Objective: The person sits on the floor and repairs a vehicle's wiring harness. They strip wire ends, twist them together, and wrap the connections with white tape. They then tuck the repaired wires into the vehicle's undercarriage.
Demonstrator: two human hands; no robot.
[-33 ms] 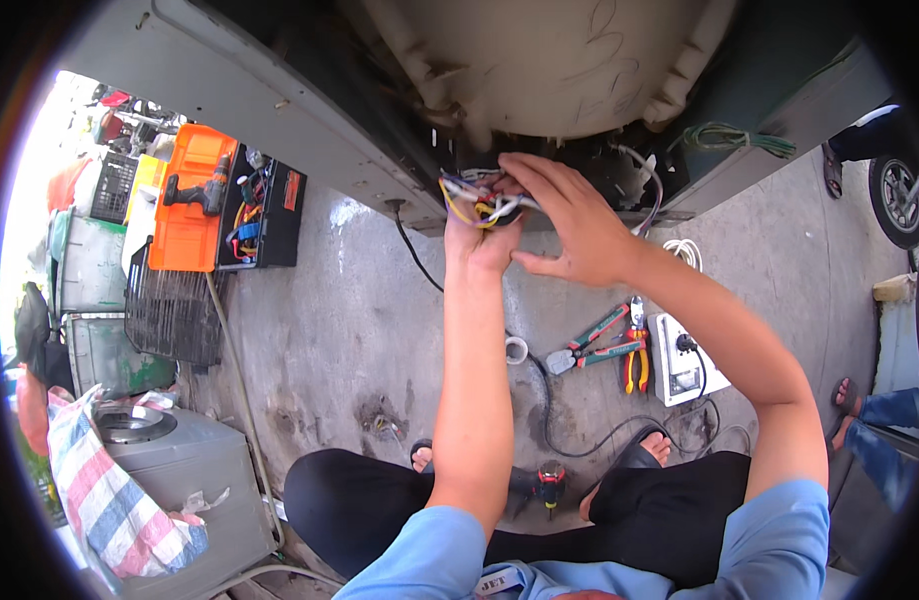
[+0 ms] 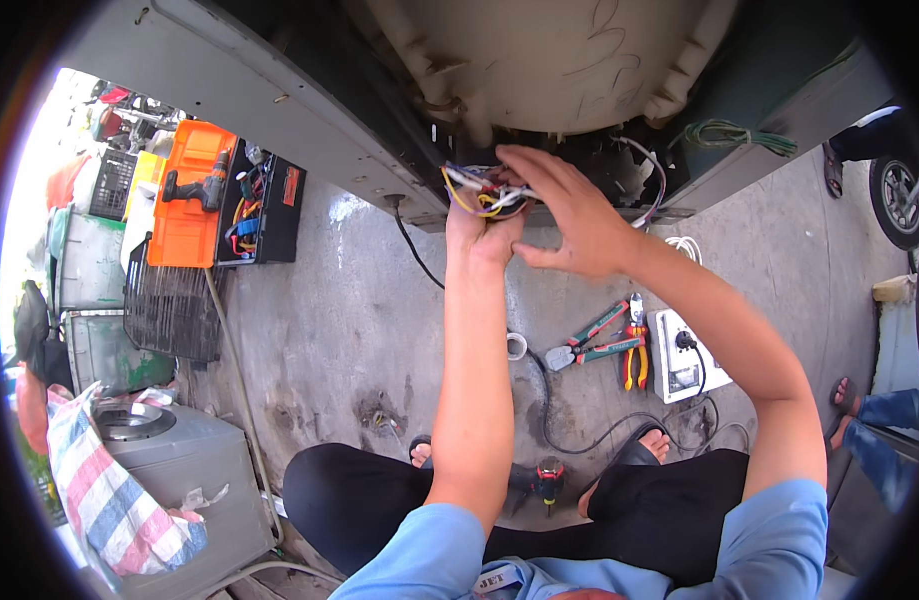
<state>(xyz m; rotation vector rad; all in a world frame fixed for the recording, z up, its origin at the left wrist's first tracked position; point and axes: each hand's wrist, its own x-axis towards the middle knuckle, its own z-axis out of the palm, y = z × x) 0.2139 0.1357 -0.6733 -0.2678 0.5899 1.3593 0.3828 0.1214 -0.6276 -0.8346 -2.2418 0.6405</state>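
A bundle of yellow, white and purple wires (image 2: 487,190) lies in my left hand (image 2: 485,238), just beneath the large cream-coloured drum (image 2: 569,70) of an opened appliance. The left palm faces up and its fingers close around the bundle, partly hidden by the wires. My right hand (image 2: 584,222) reaches over from the right, its fingers stretched out beside the wires and its thumb spread apart. The fingertips of that hand are near the bundle; whether they touch it I cannot tell. Another white and purple wire (image 2: 659,180) loops down on the right side of the opening.
On the floor lie cutters with green-red handles (image 2: 594,345), red-yellow pliers (image 2: 635,350) and a white power strip (image 2: 671,345) with a black cord. A screwdriver (image 2: 549,480) rests between my feet. An orange-black toolbox (image 2: 262,222) holding tools and a grey washing machine (image 2: 194,490) are left.
The view has shifted very slightly. The wires in my left hand sit a little differently, and my right hand has barely moved.
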